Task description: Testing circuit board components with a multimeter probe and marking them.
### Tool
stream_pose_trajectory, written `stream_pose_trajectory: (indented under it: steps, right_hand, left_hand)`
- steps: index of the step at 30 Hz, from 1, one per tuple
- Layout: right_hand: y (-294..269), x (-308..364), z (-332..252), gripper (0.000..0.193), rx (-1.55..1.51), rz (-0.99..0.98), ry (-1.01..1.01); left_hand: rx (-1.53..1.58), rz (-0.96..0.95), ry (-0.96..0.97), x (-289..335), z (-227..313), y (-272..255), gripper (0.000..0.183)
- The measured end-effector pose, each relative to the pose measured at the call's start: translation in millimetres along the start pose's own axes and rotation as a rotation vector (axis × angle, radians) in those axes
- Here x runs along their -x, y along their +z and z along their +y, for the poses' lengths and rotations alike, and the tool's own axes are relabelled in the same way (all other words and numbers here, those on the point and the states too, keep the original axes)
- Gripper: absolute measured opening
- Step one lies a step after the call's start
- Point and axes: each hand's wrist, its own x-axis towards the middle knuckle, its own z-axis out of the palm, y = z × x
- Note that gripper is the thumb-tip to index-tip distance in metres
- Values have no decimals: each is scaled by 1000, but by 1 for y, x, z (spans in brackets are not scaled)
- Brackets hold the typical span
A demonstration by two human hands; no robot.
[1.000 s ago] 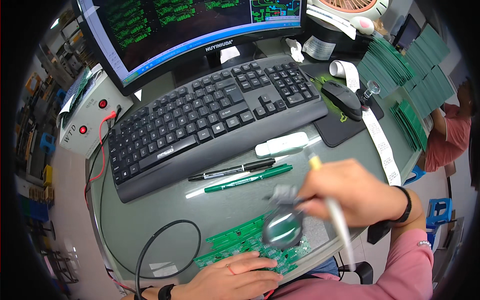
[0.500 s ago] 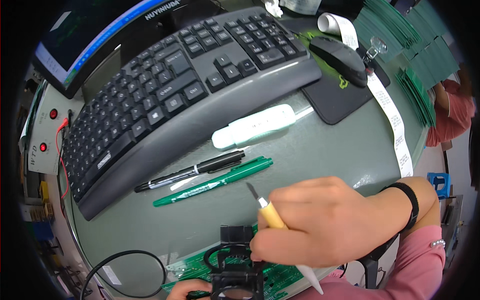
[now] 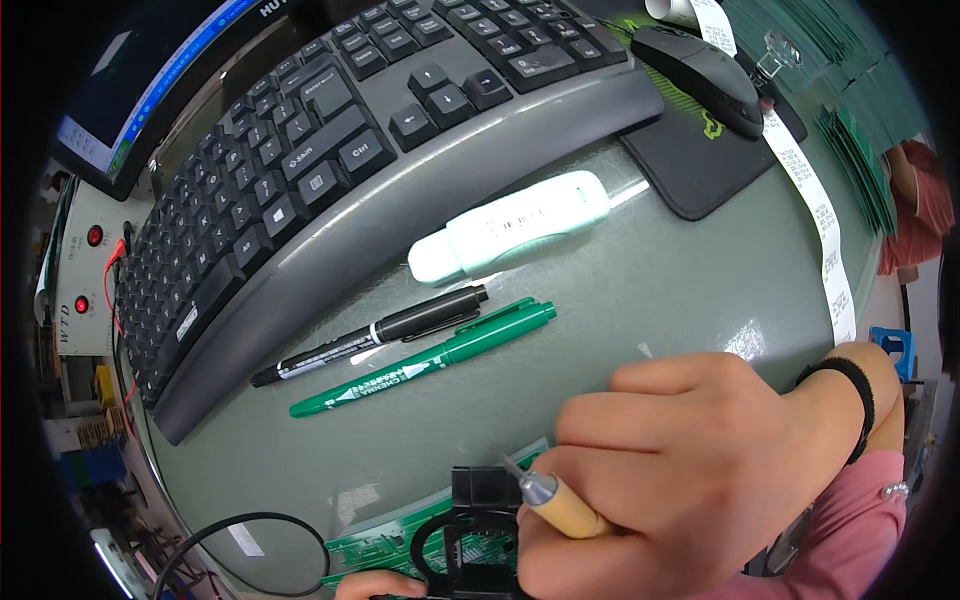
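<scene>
My right hand [image 3: 680, 460] is closed round a craft knife [image 3: 572, 505] with a yellow handle. Its metal collar and slim, blurred blade point up and to the left, over the far part of a green circuit board [image 3: 375, 545]. A black folding magnifier [image 3: 485, 488] stands on the board, close beside the right hand's curled fingers; its lower part is cut off by the frame. Of my left hand [image 3: 380, 584] only bent fingers show at the lower edge, by the magnifier and the board's near side. Whatever they grip is hidden.
Beyond the hands lie a green marker [image 3: 425, 360], a black marker [image 3: 370, 335] and a pale green-white plastic case [image 3: 510, 225]. Farther off are a keyboard [image 3: 400, 180], a mouse [image 3: 700, 80] and a label strip [image 3: 815, 215]. A black cable [image 3: 245, 518] loops at left.
My right hand has brought the knife down and nearer the board and magnifier. The view has shifted, so the keyboard and mouse stand higher in the picture. The left hand stays by the magnifier.
</scene>
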Motion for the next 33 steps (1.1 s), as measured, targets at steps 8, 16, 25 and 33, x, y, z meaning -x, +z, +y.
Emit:
stream_pose_trajectory:
  steps: [8,16,25,33]
  right_hand:
    - [6,0,2,13,-167,186,59]
    - [-2,3,2,13,-4,-89,108]
    - [13,3,-1,13,-238,281,125]
    - [11,5,-2,12,-251,256,116]
  left_hand:
    - [-27,-23,42,1,-4,-4,23]
    - [28,-15,8,3,-2,0,16]
    - [56,43,-28,4,-1,7,10]
    - [13,9,17,5,-3,7,19]
